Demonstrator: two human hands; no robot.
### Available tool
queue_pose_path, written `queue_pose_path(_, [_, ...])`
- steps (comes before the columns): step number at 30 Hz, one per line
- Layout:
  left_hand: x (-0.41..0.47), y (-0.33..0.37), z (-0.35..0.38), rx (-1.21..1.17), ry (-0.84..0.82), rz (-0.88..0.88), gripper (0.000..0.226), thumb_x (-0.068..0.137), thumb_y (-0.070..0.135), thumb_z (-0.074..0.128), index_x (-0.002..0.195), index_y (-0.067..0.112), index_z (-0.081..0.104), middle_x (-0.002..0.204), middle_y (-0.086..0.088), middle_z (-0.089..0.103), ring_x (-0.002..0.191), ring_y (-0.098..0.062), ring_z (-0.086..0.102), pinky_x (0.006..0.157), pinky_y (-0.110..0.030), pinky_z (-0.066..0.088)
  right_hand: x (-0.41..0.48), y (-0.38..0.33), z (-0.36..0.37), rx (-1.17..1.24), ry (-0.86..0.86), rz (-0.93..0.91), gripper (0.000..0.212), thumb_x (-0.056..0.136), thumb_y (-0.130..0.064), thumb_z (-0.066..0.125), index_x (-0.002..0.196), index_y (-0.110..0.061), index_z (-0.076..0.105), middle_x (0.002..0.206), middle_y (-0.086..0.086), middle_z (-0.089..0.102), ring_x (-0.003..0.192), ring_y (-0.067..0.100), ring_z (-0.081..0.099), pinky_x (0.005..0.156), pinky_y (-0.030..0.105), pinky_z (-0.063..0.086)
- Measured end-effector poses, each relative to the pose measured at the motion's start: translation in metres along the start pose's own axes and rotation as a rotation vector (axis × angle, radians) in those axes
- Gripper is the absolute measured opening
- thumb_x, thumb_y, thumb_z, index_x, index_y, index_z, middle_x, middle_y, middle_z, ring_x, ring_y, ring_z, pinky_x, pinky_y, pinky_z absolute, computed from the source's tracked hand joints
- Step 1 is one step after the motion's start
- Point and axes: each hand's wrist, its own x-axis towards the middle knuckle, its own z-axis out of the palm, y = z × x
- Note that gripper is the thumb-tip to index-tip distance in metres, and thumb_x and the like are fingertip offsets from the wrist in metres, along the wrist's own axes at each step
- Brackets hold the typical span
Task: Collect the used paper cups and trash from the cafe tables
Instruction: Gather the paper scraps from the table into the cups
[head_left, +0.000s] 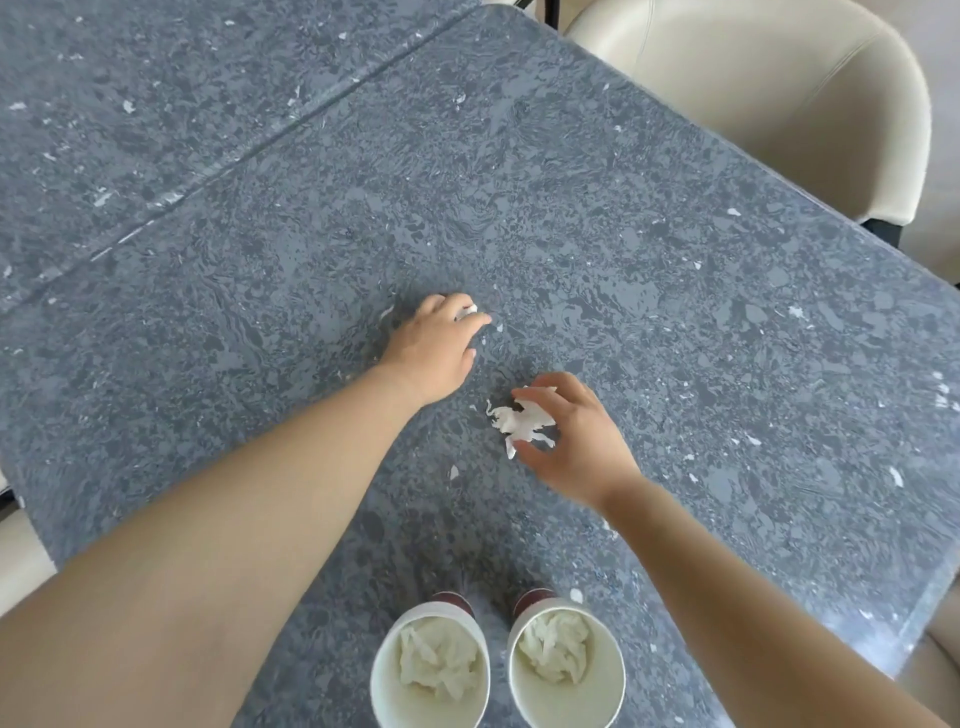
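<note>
A tiny paper scrap (466, 310) is pinched by the left hand (436, 343) mid-frame and a shredded tissue (522, 423) is loosely clawed by the right hand (574, 441) below it, so flimsy bits could get torn off or dropped before the paper cups (387, 693) at bottom centre are reached.

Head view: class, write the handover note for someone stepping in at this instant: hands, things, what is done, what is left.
Hands: the left hand reaches out, fingers curled on a small scrap on the table. The right hand pinches a crumpled tissue.
Things: the left cup and right cup stand upright at the near edge.
Done: each cup already holds wadded tissue.
Left: probably drop scrap and tissue into the cups, then carry the cups off.
</note>
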Motion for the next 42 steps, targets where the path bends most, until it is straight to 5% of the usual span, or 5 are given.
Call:
queue_pose_path(5, [-0.037,0.015,0.012,-0.200,-0.001,0.138,0.028,0.091,0.011,0.052,0.114,0.024,0.060,0.112,0.005,0.054,0.109,-0.016,0.048,0.086,-0.039,0.048,-0.008,0.006,-0.001,0.094,0.031,-0.010,0.041,0.075,-0.014,0.068,0.115,-0.018,0.061,0.114,-0.002,0.057,0.097,0.017,0.054,0.082,0.032,0.050])
queue_pose_path(12, [-0.085,0.040,0.027,-0.403,0.043,0.118,0.044,0.088,0.034,0.057,0.130,0.027,0.046,0.127,0.006,0.049,0.105,-0.014,0.055,0.086,-0.030,0.047,-0.034,0.005,-0.004,0.135,0.117,0.047,0.028,0.076,-0.017,0.070,0.103,-0.018,0.065,0.099,0.000,0.067,0.068,0.015,0.060,0.062,0.033,0.055])
queue_pose_path(24, [-0.082,0.052,0.027,-0.146,-0.067,0.148,0.064,0.079,0.036,0.069,0.134,0.030,0.038,0.137,0.008,0.036,0.122,-0.017,0.040,0.090,-0.039,0.048,-0.048,0.010,-0.009,0.088,-0.002,0.119,0.063,0.069,-0.020,0.077,0.127,-0.017,0.052,0.127,0.000,0.044,0.105,0.017,0.053,0.090,0.035,0.050])
queue_pose_path(30, [-0.084,0.059,0.029,-0.263,-0.070,0.122,0.031,0.085,0.015,0.060,0.117,0.017,0.060,0.115,0.003,0.057,0.104,-0.018,0.055,0.086,-0.030,0.042,-0.042,-0.011,-0.006,0.102,0.040,0.023,0.025,0.076,-0.002,0.062,0.100,-0.011,0.066,0.093,0.008,0.062,0.074,0.025,0.061,0.067,0.043,0.054])
queue_pose_path(42, [-0.161,0.089,-0.041,-0.345,0.066,0.060,0.031,0.080,0.023,0.067,0.110,0.026,0.061,0.106,0.011,0.063,0.086,-0.005,0.056,0.074,-0.017,0.039,-0.099,-0.060,-0.059,0.194,0.186,-0.076,0.028,0.071,-0.003,0.071,0.096,-0.014,0.068,0.093,0.001,0.065,0.072,0.014,0.061,0.067,0.014,0.050])
